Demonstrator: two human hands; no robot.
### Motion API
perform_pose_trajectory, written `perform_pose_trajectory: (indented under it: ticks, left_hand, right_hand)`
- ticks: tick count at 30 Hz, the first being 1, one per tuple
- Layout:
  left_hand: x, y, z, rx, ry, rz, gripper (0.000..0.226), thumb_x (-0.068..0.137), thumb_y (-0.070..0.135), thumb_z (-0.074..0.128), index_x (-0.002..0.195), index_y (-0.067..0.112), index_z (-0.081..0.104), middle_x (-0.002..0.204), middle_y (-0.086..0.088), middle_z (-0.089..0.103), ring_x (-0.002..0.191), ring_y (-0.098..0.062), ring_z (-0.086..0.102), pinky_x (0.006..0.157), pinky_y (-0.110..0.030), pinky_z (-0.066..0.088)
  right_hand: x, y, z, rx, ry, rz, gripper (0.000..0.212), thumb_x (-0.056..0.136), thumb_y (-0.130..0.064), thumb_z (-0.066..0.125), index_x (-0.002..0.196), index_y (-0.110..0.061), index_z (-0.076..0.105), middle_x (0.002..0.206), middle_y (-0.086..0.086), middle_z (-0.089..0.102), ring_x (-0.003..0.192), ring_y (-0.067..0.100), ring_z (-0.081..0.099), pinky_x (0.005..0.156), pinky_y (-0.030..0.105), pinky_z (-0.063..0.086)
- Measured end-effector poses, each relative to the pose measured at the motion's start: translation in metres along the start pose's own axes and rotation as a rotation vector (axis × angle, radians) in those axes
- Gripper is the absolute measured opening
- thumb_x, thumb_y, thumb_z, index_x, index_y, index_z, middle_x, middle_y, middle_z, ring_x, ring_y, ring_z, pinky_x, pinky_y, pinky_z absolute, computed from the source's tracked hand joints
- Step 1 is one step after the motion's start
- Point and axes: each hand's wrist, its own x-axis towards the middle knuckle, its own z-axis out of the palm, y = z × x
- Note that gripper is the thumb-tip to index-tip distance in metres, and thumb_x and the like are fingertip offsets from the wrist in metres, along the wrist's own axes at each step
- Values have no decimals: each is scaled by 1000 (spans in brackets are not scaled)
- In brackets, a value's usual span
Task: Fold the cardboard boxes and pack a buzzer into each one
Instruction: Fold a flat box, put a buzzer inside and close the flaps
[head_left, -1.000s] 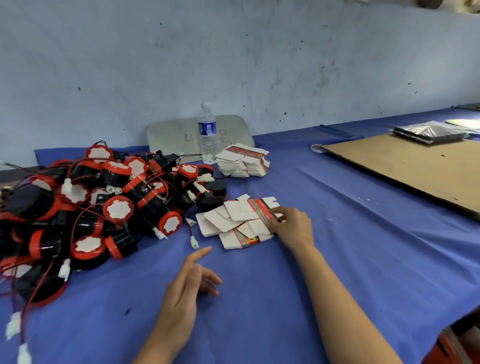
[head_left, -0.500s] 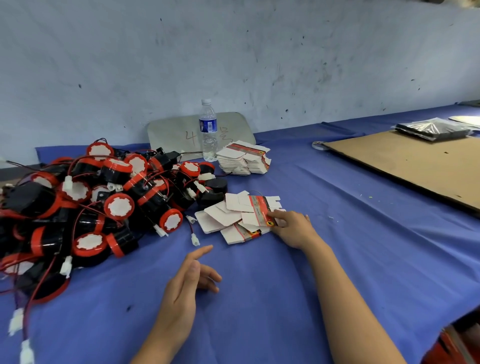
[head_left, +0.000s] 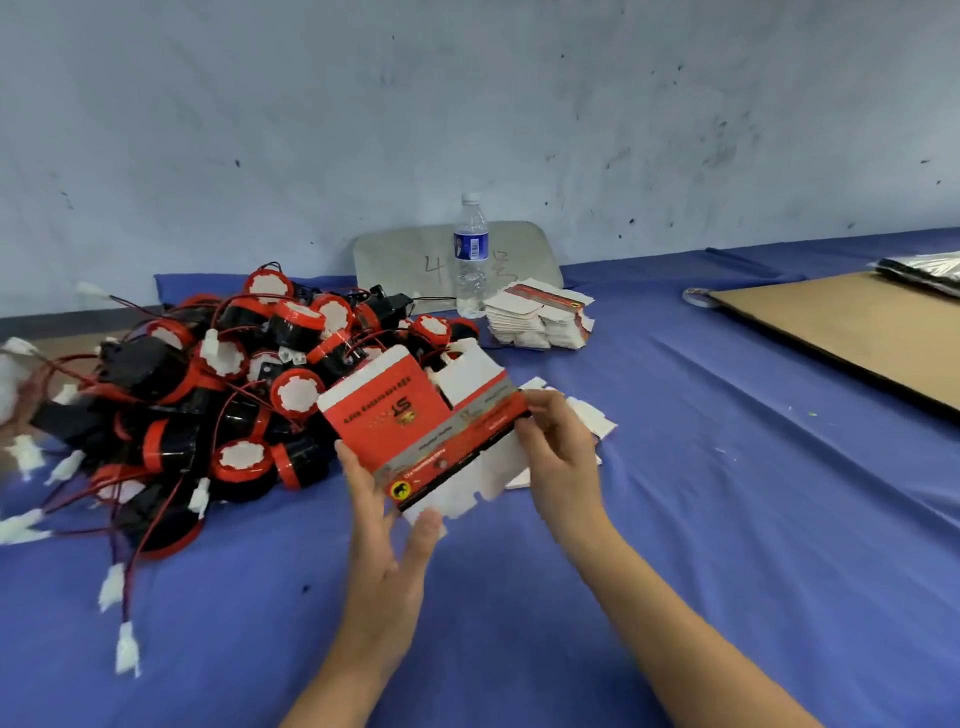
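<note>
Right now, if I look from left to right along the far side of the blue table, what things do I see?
heap of black-and-red round buzzers → clear plastic water bottle → stack of flat white-and-red cardboard boxes → big brown cardboard sheet

scuffed grey wall behind blue-covered table

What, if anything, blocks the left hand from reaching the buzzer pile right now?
Probably nothing: the left hand only touches the flat box that the right hand pinches, and the buzzer pile lies close beside it, with bare blue cloth between.
</note>
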Motion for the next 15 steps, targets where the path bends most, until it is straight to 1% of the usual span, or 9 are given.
perform_pose_trajectory:
  ticks: [1,3,6,7,9,11,12,13,15]
  left_hand:
    - [0,1,0,-12,32,-6,99,63,87,55,135,67,-10,144,48,17,136,15,24,106,-22,27]
    - [2,0,-3,-12,105,-19,103,58,91,53,133,68,-13,134,58,13,131,24,20,104,-19,23]
    - [2,1,-6,-11,143,-11,101,57,91,54,131,71,-11,132,59,14,128,26,22,100,-17,26]
    - [2,1,-6,-24,145,-8,100,57,90,56,130,72,-10,135,56,15,130,23,24,101,-18,27]
    - [2,3,-4,-38,141,-10,103,57,88,58,132,69,-9,136,53,17,130,21,28,102,-22,31]
    - [2,5,-1,-36,100,5,105,61,85,59,137,60,-9,130,57,25,124,23,35,96,-16,40]
    - [1,4,1,-25,59,11,103,65,82,59,139,56,-8,129,56,28,122,23,37,93,-10,42]
    - [-1,0,1,-7,12,14,99,70,78,58,142,51,-5,134,52,29,126,20,36,94,-9,41]
    - [-4,-9,-1,93,-35,-31,95,73,76,48,149,34,9,152,26,27,140,2,29,111,-23,35]
  right_hand:
    - [-8,3,8,-5,-68,0,31,94,1,46,100,-26,61,77,-6,62,71,8,53,67,23,42]
    - [-20,8,20,-83,-186,-13,23,94,-21,53,114,-32,54,84,-18,60,75,1,51,72,21,42]
    - [-25,12,24,-173,-282,3,42,84,-51,58,122,-48,42,115,-35,51,112,-9,47,93,12,39]
    - [-25,11,23,-173,-288,8,43,82,-54,59,120,-50,40,117,-37,49,115,-12,45,93,9,37]
    - [-25,10,21,-174,-285,23,49,80,-55,60,125,-44,43,122,-30,52,116,-9,46,95,12,39]
    - [-26,9,19,-183,-315,7,51,80,-55,60,126,-36,49,122,-17,58,114,-3,51,94,21,43]
    - [-28,8,20,-181,-373,-15,45,81,-55,59,123,-40,49,120,-18,59,112,-1,53,93,21,43]
    - [-31,8,22,-169,-459,-24,38,84,-53,57,120,-45,50,116,-22,60,110,0,55,91,20,44]
    - [-42,3,30,-125,-633,20,20,91,-46,48,109,-47,57,99,-26,63,94,1,61,82,19,48]
